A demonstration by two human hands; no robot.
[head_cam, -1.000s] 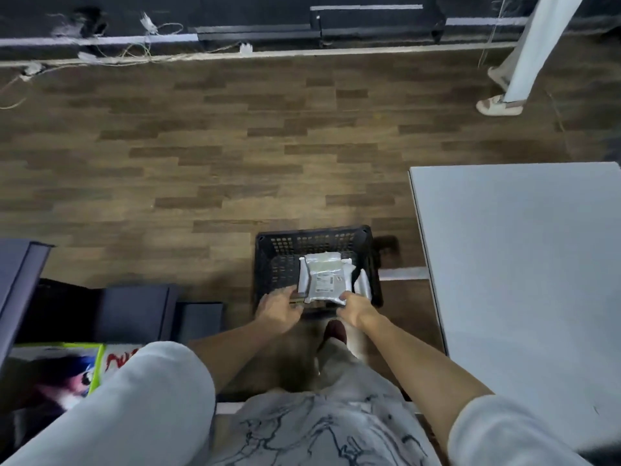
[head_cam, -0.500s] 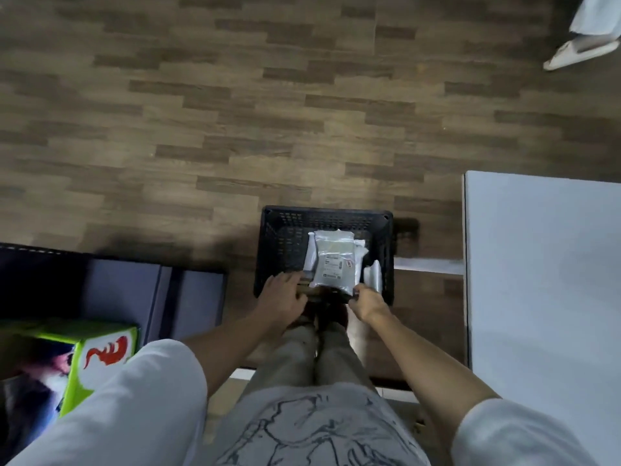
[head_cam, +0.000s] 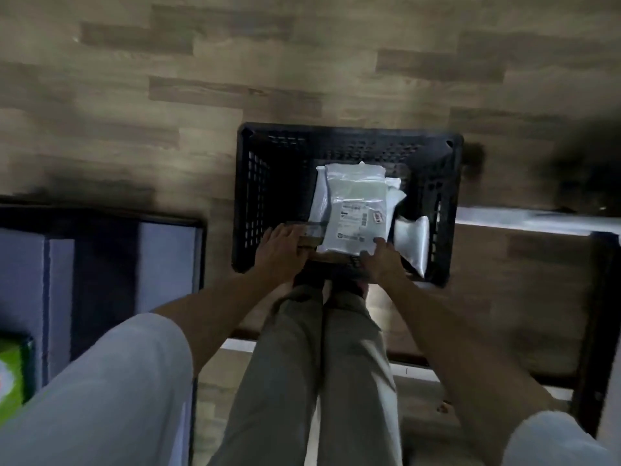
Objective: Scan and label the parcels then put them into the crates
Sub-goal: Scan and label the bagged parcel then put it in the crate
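Plastic lattice walls, black and full of small holes, form the crate (head_cam: 255,196) that stands on the wood-plank floor (head_cam: 201,95) just ahead of my two hands. Inside it lies a flat white parcel (head_cam: 356,210) in a smooth, slightly shiny plastic bag, rectangular, with a printed label (head_cam: 354,223) on its near half. Under it and beside it are more white bags; one small soft pouch (head_cam: 411,243) leans against the crate wall just to the right of my right hand. A brown cardboard piece (head_cam: 311,245) shows between my hands, under the top parcel.

My left hand (head_cam: 280,252) reaches over the near rim of the crate with fingers spread and nearly straight, resting on the cardboard edge; I cannot tell if it grips anything. My right hand (head_cam: 379,260) touches the near corner of the labelled parcel, thumb on top; the fingers are hidden, so whether it pinches the bag is not clear. Both forearms are bare and stretch forward and down, and white sleeves (head_cam: 111,381) cover my upper arms. Below my hands I see my grey trousers (head_cam: 302,381). Far left of my left hand stands a dark blue box (head_cam: 100,264), blurred.
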